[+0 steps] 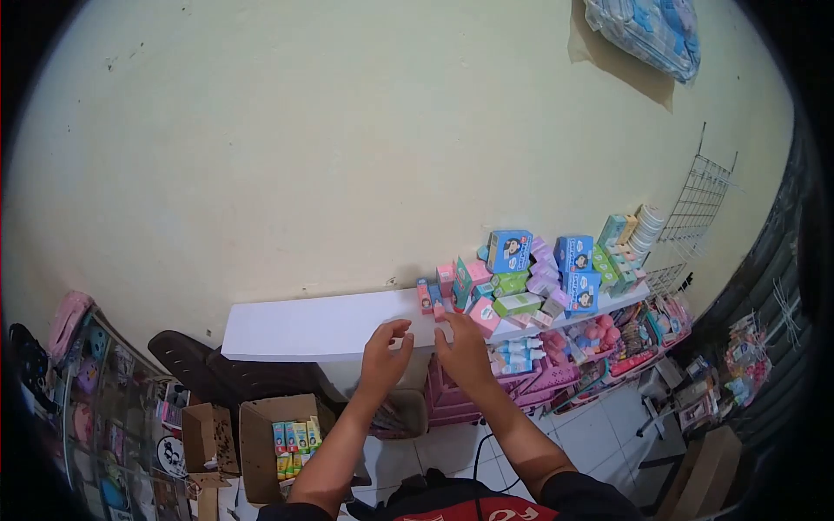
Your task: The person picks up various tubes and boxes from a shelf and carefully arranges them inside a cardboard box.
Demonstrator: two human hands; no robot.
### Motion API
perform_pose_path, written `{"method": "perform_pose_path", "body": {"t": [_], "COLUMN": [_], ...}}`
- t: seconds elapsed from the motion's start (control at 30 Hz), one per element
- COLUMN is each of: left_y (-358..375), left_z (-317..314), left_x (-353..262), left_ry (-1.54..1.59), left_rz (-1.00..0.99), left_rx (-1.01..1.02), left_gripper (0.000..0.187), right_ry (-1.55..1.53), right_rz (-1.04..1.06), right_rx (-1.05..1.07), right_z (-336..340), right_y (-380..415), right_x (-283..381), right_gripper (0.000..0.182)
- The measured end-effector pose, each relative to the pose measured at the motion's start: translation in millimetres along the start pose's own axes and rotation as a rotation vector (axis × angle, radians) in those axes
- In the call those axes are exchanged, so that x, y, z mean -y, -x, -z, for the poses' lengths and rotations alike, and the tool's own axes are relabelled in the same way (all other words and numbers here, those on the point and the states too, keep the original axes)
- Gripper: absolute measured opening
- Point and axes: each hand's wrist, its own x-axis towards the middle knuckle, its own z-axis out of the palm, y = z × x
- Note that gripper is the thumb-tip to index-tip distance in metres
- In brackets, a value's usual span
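My left hand point(385, 358) hovers at the front edge of the white shelf point(295, 330), fingers curved and thumb apart, with nothing in it. To its right is my right hand point(462, 349), thumb and fingers spread, its fingertips right at a small pink box point(439, 308). Just behind them stand a slim red-and-blue box point(424, 296) and another pink box point(446, 279). A pink-and-white carton point(485, 317) lies beside my right hand. Green cartons point(517, 304), purple cartons point(543, 276) and blue boxes with a cartoon face point(510, 251) are heaped farther right.
Below the shelf are pink plastic baskets point(543, 379) with bottles and pink goods. On the lower left, an open cardboard box point(252, 434) holds several small colourful packs, beside a smaller carton point(208, 438). A glass display case point(104, 408) stands far left.
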Motion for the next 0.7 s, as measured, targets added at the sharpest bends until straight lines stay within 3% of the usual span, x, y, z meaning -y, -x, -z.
{"method": "perform_pose_path", "body": {"t": [0.2, 0.37, 0.47, 0.6, 0.7], "left_y": [-33.6, -41.6, -41.0, -38.8, -39.1], "left_z": [-31.2, -44.2, -44.0, -40.4, -31.9], "left_x": [18.8, 35.3, 28.7, 25.9, 23.2], "left_ry": [-0.241, -0.541, -0.622, -0.596, -0.589], "left_rz": [-0.201, -0.273, -0.368, -0.384, -0.180], "left_rx": [0.026, 0.055, -0.006, -0.118, -0.006], "left_gripper": [0.032, 0.042, 0.039, 0.036, 0.033], "right_ry": [0.042, 0.190, 0.287, 0.243, 0.293], "right_rz": [-0.016, 0.212, 0.247, 0.185, 0.124], "right_rx": [0.157, 0.195, 0.215, 0.248, 0.324], "right_z": [-12.7, -19.6, -25.8, -23.6, -29.7], "right_y": [-16.5, -19.8, -17.9, -19.3, -23.7], "right_x": [-17.1, -25.3, -30.0, -21.0, -21.0], "right_gripper": [0.033, 0.033, 0.033, 0.028, 0.025]}}
